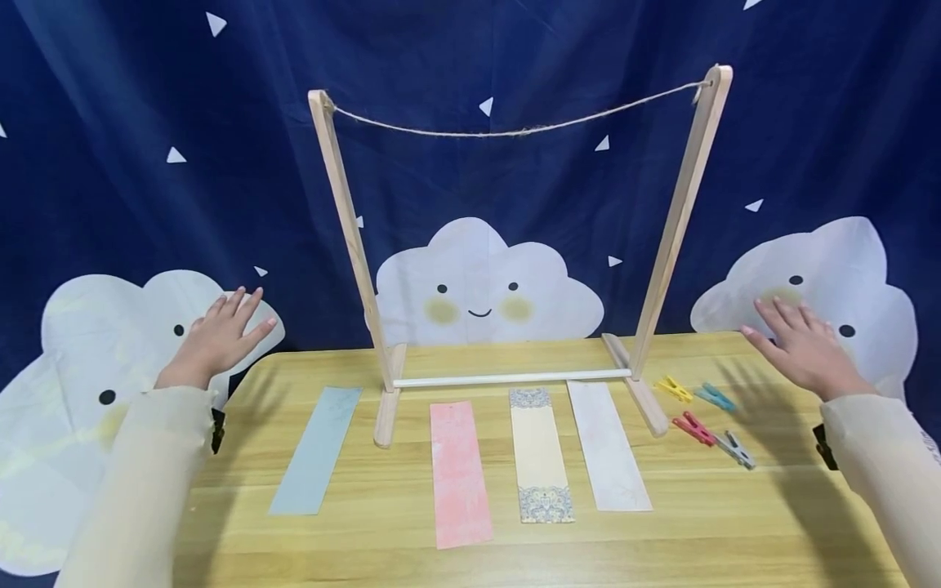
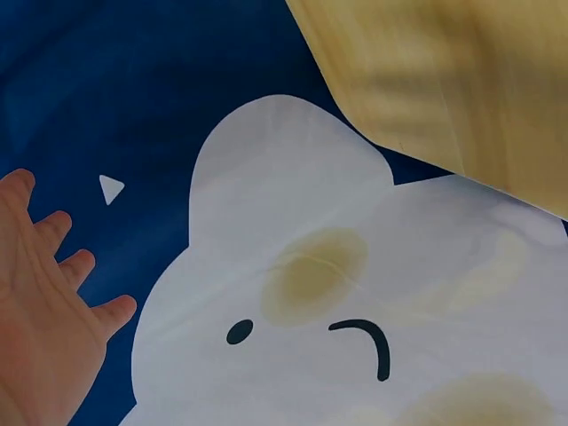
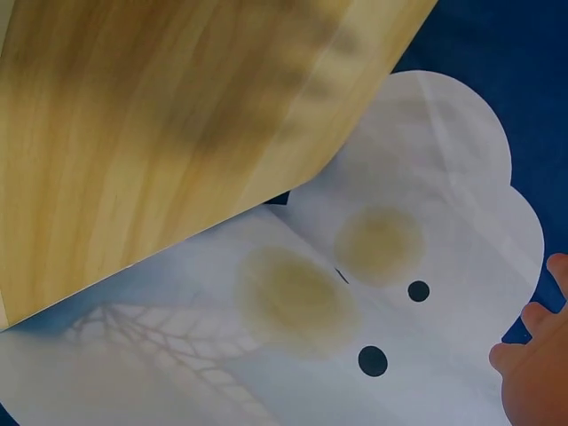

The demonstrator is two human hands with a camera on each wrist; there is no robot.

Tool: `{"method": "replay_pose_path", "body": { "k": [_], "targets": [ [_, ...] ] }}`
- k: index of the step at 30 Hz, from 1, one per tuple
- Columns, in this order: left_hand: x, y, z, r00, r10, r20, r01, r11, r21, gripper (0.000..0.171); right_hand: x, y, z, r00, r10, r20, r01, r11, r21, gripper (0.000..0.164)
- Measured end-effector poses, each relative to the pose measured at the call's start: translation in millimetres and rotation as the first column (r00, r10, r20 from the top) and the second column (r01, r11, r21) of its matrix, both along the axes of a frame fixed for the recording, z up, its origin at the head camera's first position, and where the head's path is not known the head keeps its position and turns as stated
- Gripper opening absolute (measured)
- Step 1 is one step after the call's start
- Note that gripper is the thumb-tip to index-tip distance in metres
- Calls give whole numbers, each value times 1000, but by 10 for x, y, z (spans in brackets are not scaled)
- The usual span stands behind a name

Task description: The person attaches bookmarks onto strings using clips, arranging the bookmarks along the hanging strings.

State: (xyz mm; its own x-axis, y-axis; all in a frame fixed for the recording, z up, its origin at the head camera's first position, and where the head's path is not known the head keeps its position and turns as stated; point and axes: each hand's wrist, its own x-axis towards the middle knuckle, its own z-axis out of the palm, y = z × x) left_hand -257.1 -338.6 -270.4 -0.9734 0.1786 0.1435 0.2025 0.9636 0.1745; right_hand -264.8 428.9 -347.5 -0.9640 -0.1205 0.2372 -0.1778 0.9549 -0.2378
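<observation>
Your left hand [image 1: 216,341]: fingers spread, empty, left of blue strip [image 1: 316,452] | your right hand [image 1: 809,349]: fingers extended, empty, right of teal clothespin [image 1: 715,397]

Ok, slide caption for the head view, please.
Left hand and right hand flank a wooden frame strung with twine; four strips and four clothespins lie on the table.

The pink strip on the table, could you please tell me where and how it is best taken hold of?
Pinch the pink strip by both long edges at its closer end, probably coming from above on the near side: it lies flat and looks thin, and that end is well away from the white rod.
</observation>
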Motion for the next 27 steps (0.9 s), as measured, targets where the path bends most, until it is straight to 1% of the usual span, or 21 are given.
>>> {"method": "replay_pose_path", "body": {
  "k": [1,2,3,4,6,11,13,15,20,23,25,27],
  "targets": [
    [-220,-246,-153,999,-21,36,22,999,-28,82,6,7,-15,1000,-2,2,2,1000,0,67],
    [-398,-445,-294,998,-43,49,45,998,-46,77,11,13,-30,1000,-3,2,3,1000,-1,67],
    [-504,-549,-389,998,-55,43,58,997,-58,77,17,19,-44,1000,-4,3,4,1000,-1,67],
    [-547,-570,-443,998,-48,33,51,996,-71,77,22,22,-55,1000,-6,5,6,1000,-2,67],
    [-539,-558,-489,999,-50,7,50,996,-78,76,26,24,-72,1000,-9,9,9,1000,1,68],
    [-363,-396,-413,999,-23,-35,21,998,-60,71,19,26,-86,1000,-15,17,15,1000,-2,69],
    [-317,-366,-395,998,-20,-53,17,998,-54,71,21,30,-92,1000,-15,12,15,1000,-9,69],
    [-280,-350,-388,999,-27,-48,26,999,-20,72,25,31,-107,1000,-6,3,6,1000,-12,68],
    [-236,-325,-428,999,-54,6,53,995,86,74,33,29,-180,1000,26,8,-26,1000,-11,70],
    [-203,-277,-458,997,-73,22,70,991,110,76,35,17,-216,999,31,26,-30,999,-30,71],
    [-171,-232,-483,996,-91,23,87,986,145,77,33,1,-224,998,49,34,-46,996,-81,70],
    [-143,-188,-525,993,-118,14,114,975,192,76,31,-17,-222,997,73,30,-69,989,-132,68]
  ]
}}
